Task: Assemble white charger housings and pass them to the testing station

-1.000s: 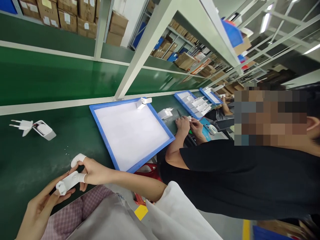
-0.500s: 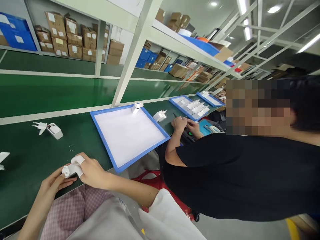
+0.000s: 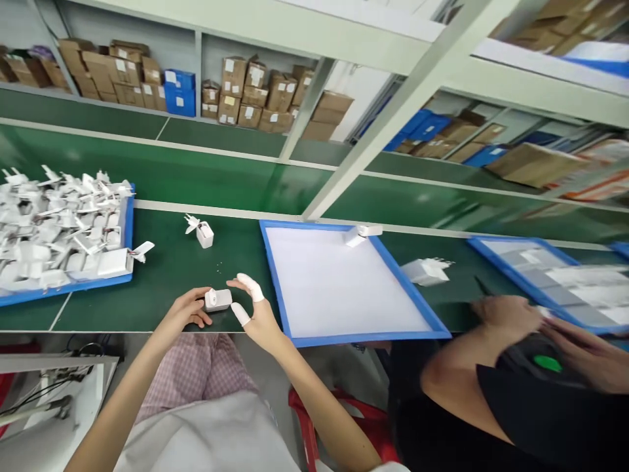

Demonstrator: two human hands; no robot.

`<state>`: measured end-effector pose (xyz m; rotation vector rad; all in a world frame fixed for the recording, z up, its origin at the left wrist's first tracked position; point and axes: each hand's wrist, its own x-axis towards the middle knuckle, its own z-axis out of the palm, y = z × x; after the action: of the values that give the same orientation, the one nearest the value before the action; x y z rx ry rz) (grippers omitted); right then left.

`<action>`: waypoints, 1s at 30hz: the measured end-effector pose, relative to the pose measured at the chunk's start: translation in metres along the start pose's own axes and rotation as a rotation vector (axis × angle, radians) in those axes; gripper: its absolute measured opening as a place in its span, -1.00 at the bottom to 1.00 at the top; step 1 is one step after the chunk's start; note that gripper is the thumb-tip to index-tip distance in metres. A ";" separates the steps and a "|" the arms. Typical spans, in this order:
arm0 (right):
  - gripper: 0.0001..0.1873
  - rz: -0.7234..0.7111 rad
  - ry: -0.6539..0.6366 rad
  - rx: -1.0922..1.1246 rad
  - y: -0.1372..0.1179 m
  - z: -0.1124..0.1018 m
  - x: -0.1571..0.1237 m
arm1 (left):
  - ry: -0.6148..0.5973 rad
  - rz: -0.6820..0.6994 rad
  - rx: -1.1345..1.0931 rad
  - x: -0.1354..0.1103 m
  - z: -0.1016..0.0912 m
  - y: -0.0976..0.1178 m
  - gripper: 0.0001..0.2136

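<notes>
- You get a single view, from the camera on your head.
- It looks forward and down across the green bench [image 3: 162,275] toward the shelving behind it.
- Your left hand [image 3: 183,313] and right hand [image 3: 255,308] sit close, low in frame.
</notes>
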<state>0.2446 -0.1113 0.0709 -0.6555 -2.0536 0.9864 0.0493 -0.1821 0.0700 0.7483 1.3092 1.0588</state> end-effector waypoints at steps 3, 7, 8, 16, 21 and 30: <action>-0.19 -0.050 -0.102 0.015 0.003 0.003 -0.003 | 0.040 0.036 0.039 -0.003 -0.003 -0.004 -0.44; -0.11 -0.081 -0.184 -0.022 0.015 0.012 -0.004 | 0.129 0.107 0.154 -0.007 -0.004 -0.010 -0.52; -0.12 -0.073 -0.185 -0.027 0.018 0.016 -0.003 | 0.162 0.123 0.192 -0.009 -0.004 -0.011 -0.54; -0.21 0.292 0.118 0.448 0.005 0.035 0.011 | 0.213 0.439 0.650 -0.027 0.008 -0.020 -0.47; -0.37 0.719 0.297 1.159 -0.031 0.014 0.003 | 0.165 0.700 0.723 -0.036 0.038 -0.007 -0.36; -0.50 0.665 0.660 0.863 -0.013 -0.073 -0.021 | 0.147 0.642 0.696 -0.022 0.063 0.004 -0.57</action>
<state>0.3139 -0.1021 0.1040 -1.0068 -0.7023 1.6003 0.1119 -0.1926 0.0920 1.7231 1.6317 1.1623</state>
